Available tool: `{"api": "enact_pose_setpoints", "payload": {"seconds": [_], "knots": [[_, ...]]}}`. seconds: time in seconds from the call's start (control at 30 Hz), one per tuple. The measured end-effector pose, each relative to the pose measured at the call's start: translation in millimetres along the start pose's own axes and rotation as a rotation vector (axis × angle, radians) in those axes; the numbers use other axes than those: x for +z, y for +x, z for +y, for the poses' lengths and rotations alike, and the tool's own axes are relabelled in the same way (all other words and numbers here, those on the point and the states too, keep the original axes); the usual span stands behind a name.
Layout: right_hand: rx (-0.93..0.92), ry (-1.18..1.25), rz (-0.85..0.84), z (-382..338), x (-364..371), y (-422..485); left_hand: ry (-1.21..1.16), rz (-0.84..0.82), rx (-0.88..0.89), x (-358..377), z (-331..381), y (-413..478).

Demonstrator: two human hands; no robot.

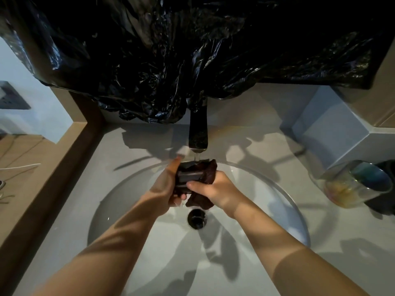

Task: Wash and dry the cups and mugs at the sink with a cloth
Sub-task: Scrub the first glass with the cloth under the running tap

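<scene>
Dark mug mostly hidden between the hands, shape hard to make out, gripped by left hand under the running tap, brown cloth clutched by right hand, round white basin below, grey counter, black plastic sheeting hung behind.

- Your bench is pale grey, with a round sink sunk into it.
- A tap rises at its back.
- On your right sit a tinted glass and, just beside it, a dark item.
</scene>
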State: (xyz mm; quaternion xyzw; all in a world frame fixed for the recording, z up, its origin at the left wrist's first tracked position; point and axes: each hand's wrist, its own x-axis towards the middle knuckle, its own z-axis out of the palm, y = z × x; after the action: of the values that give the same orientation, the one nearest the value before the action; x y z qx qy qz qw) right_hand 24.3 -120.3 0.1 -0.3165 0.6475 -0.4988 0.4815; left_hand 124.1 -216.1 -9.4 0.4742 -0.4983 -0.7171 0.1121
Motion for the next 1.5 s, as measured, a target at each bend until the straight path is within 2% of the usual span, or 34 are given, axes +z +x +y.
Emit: {"api": "enact_pose_setpoints", "payload": {"seconds": [0.03, 0.07, 0.13, 0.2, 0.23, 0.27, 0.3, 0.4, 0.43, 0.47, 0.5, 0.53, 0.6, 0.63, 0.67, 0.7, 0.73, 0.83, 0.9, 0.93, 0.97, 1.0, 1.07, 1.13, 1.17, 1.2, 1.23, 1.3, 1.37, 1.43, 1.5], "knots": [[0.003, 0.014, -0.009, 0.8, 1.5, 0.2, 0.028, 0.053, 0.031, 4.0, -0.3, 2.0], [0.04, 0.079, 0.006, -1.1, 1.9, 0.8, 0.061, 0.124, 0.139, 7.9, -2.6, 1.2], [0.196, 0.306, 0.055, -5.2, -2.7, 5.9, 0.23, 0.232, 0.5, 6.6, -14.7, 1.3], [0.302, 0.404, 0.06, -8.6, -8.7, 9.5, 0.444, 0.189, 0.736, -0.7, -24.9, -0.8], [0.293, 0.4, 0.064, -8.4, -10.0, 9.9, 0.48, 0.135, 0.77, -3.7, -27.7, 0.1], [0.262, 0.394, 0.081, -6.9, -9.4, 9.0, 0.449, 0.068, 0.711, -5.3, -27.8, 1.1], [0.208, 0.357, 0.11, -3.8, -8.6, 8.2, 0.34, 0.009, 0.569, -3.8, -21.7, -1.2], [0.047, 0.111, 0.107, 2.9, -3.4, 2.0, 0.011, -0.059, -0.007, -0.1, -1.3, -4.8], [0.028, 0.095, 0.1, 5.4, -1.8, 2.2, -0.009, -0.044, -0.081, 2.2, 2.7, -3.3], [0.033, 0.123, 0.114, 5.6, 0.3, 1.5, 0.022, -0.018, -0.075, 4.6, 5.0, -2.9], [0.067, 0.187, 0.143, 6.3, 1.5, 2.1, 0.087, 0.028, 0.009, 6.7, 3.6, -3.0], [0.129, 0.277, 0.172, 4.7, 1.8, 2.6, 0.2, 0.088, 0.167, 7.1, 0.4, -3.5], [0.287, 0.43, 0.207, -1.3, -1.1, 4.8, 0.635, 0.184, 0.582, 0.1, -8.9, -3.5], [0.349, 0.425, 0.214, -3.5, -3.8, 5.7, 0.782, 0.168, 0.725, -4.0, -13.4, -3.3], [0.389, 0.401, 0.21, -6.8, -5.9, 5.7, 0.83, 0.126, 0.794, -7.6, -17.1, -2.0], [0.39, 0.383, 0.217, -9.1, -6.3, 6.0, 0.755, 0.077, 0.75, -9.8, -19.1, 0.1], [0.376, 0.385, 0.22, -11.7, -5.2, 5.6, 0.574, 0.048, 0.616, -6.3, -16.5, -3.2], [0.253, 0.317, 0.248, -15.7, 7.1, 3.6, -0.028, 0.107, 0.109, 4.8, -12.8, 0.9], [0.061, 0.048, 0.306, -6.4, 13.6, 3.3, -0.278, 0.118, -0.152, 8.2, -4.6, -0.1], [-0.031, -0.067, 0.33, -1.5, 15.8, 2.3, -0.282, 0.113, -0.191, 9.8, -2.7, -1.8], [-0.09, -0.124, 0.356, 4.4, 17.1, 2.0, -0.21, 0.104, -0.156, 10.1, -2.6, -2.2], [-0.109, -0.098, 0.377, 6.4, 17.6, 0.8, -0.113, 0.12, -0.048, 10.6, -2.9, -5.3], [-0.003, 0.095, 0.437, 2.2, 14.5, 2.3, 0.151, 0.155, 0.352, 7.2, -13.4, -7.6], [0.159, 0.28, 0.469, -4.5, 8.6, 7.3, 0.592, 0.139, 0.693, -5.0, -27.4, -7.0], [0.217, 0.311, 0.457, -6.8, 6.2, 9.0, 0.705, 0.096, 0.771, -10.2, -32.5, -4.3], [0.24, 0.32, 0.46, -7.3, 5.3, 9.2, 0.714, 0.044, 0.777, -13.1, -33.6, -4.3], [0.231, 0.318, 0.482, -7.3, 6.5, 8.3, 0.614, -0.019, 0.728, -12.4, -29.1, -7.8], [0.149, 0.344, 0.52, -7.7, 9.9, 6.9, 0.279, -0.126, 0.516, -4.4, -16.3, -12.7], [0.037, 0.331, 0.519, -6.2, 13.3, 4.1, 0.095, -0.095, 0.208, 2.1, -0.9, -14.0], [-0.096, 0.156, 0.499, -2.7, 15.6, 1.3, -0.035, -0.06, -0.132, -0.8, 8.7, -12.3], [-0.16, -0.005, 0.49, -0.3, 15.9, -0.9, -0.133, -0.089, -0.275, 0.4, 9.8, -10.9]]}}
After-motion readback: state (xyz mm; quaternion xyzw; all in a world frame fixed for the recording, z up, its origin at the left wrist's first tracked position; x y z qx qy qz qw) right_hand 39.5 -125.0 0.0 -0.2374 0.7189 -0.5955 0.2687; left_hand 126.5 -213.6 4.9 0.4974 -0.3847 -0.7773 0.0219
